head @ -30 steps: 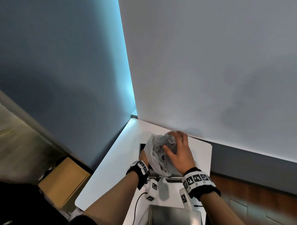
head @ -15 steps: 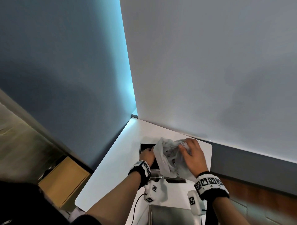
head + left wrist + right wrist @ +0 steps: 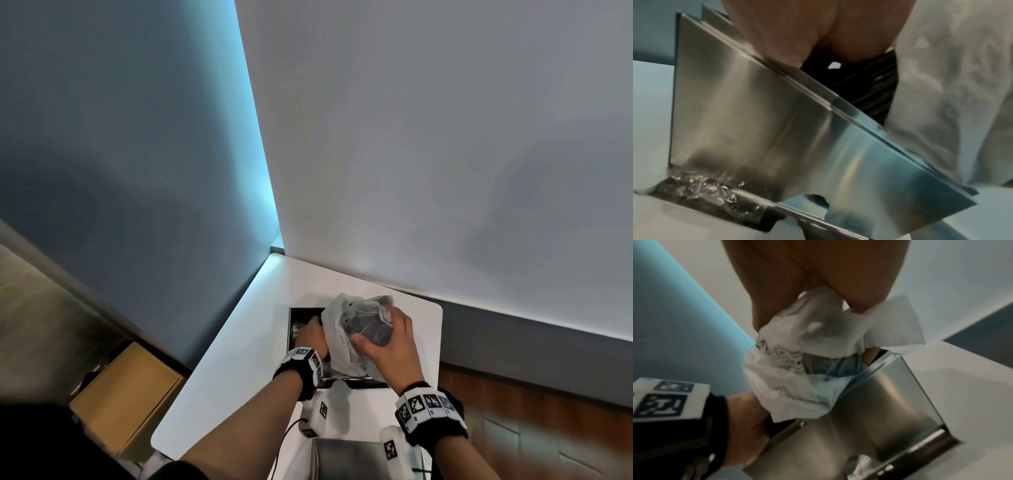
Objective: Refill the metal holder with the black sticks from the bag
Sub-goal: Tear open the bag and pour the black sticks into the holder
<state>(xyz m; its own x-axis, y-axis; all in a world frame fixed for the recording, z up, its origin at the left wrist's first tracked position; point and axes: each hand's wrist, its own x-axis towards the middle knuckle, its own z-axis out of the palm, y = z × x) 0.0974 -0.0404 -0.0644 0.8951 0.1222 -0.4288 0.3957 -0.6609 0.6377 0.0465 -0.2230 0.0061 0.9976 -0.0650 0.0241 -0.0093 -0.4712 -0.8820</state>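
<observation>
1. A white desk (image 3: 239, 349) carries the metal holder (image 3: 760, 129).
2. A crumpled white bag (image 3: 349, 329) hangs over the holder's open top.
3. The right hand (image 3: 387, 346) clutches the bag.
4. The left hand (image 3: 310, 337) reaches into the holder; its grip is hidden.
5. Black sticks (image 3: 869, 91) lie inside.

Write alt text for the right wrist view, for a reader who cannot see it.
A right hand grips a crumpled white plastic bag from above, holding it over the open top of a slanted metal holder on a white table. The left hand, wearing a wristband with black-and-white markers, reaches in beside the bag.
</observation>
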